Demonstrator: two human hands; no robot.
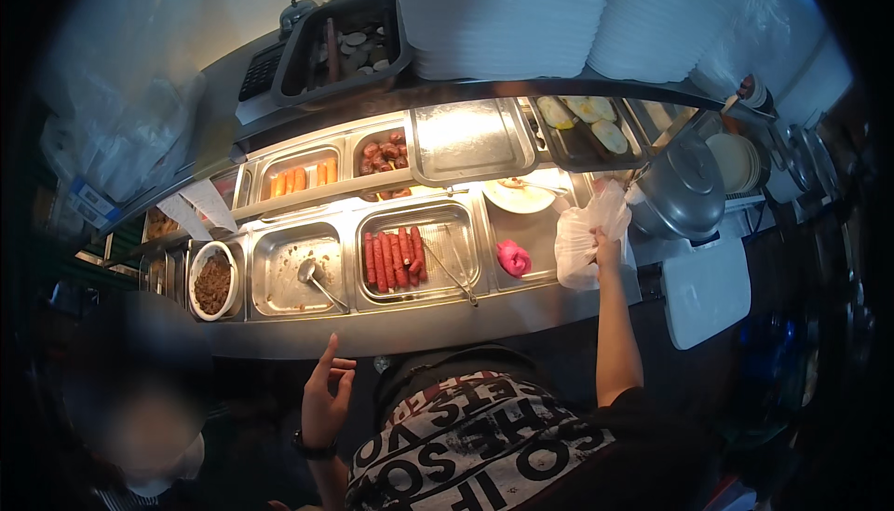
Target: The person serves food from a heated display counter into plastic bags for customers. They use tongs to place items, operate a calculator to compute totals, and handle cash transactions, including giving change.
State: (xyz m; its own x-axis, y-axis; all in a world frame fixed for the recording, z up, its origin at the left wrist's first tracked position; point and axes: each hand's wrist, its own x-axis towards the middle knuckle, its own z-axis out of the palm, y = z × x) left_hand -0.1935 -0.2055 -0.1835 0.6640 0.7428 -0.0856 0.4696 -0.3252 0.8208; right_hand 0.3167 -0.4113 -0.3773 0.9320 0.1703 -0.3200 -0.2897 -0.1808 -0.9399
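Observation:
My right hand grips a white plastic bag by its gathered upper part, at the right end of the steel food counter. The bag's contents are hidden. In front of the counter's edge my left hand holds nothing; its index finger points out and the fingers are apart. Beyond it, a steel pan holds a ladle. Red sausages lie beside metal tongs in the middle pan. A pink bundle sits just left of the bag.
At left a person stands close by. An oval dish holds shredded brown food. A lidded metal pot and a white board stand at right. Stacked white containers and a coin tray occupy the upper shelf.

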